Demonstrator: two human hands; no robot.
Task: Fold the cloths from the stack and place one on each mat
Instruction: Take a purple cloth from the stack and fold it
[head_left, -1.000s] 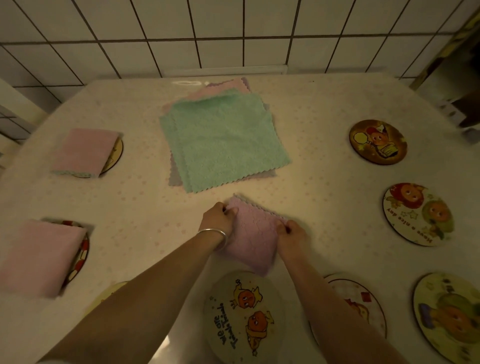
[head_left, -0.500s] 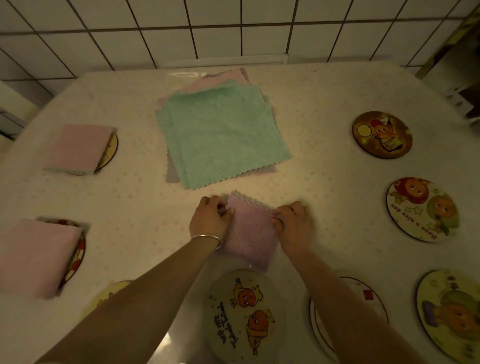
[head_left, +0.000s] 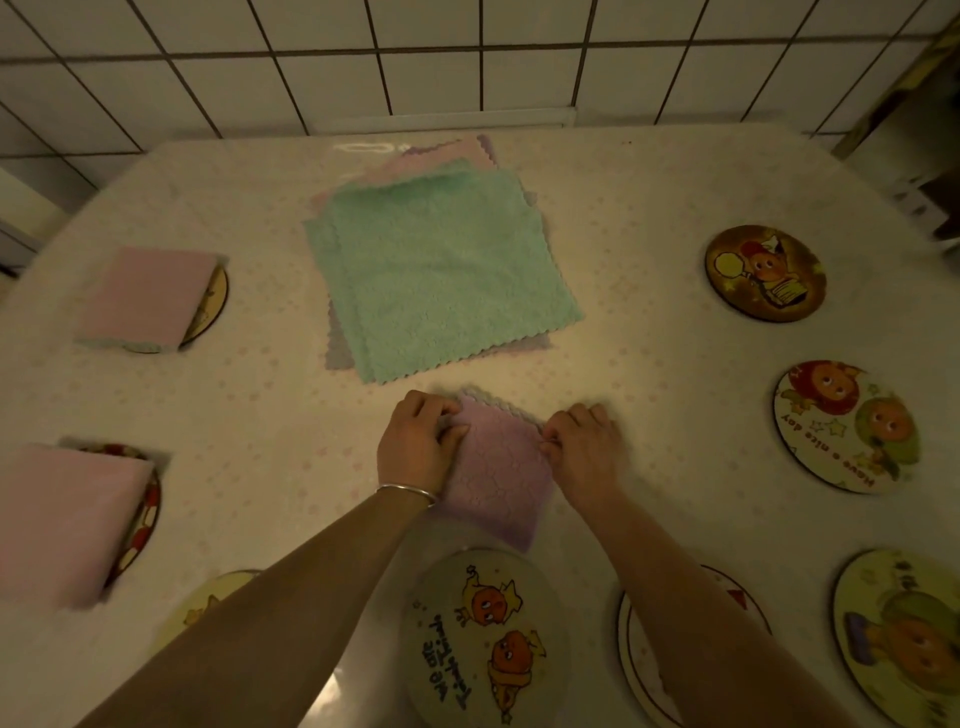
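Both hands working the folded purple cloth (head_left: 496, 480), lying flat on the tabletop (head_left: 649, 364) just below the stack (head_left: 441, 270), green cloth on top. Left hand (head_left: 418, 447) w/ fingers curled, pinching the cloth's left top corner; right hand (head_left: 584, 449) pinching the right top corner, fingers clamped on the edge. Cloth's near corner is sitting just above the front-centre mat (head_left: 485, 639), not on it. Far left, two mats are already carrying pink folded cloths (head_left: 140, 296). Three mats on the right (head_left: 764, 273) lying bare.
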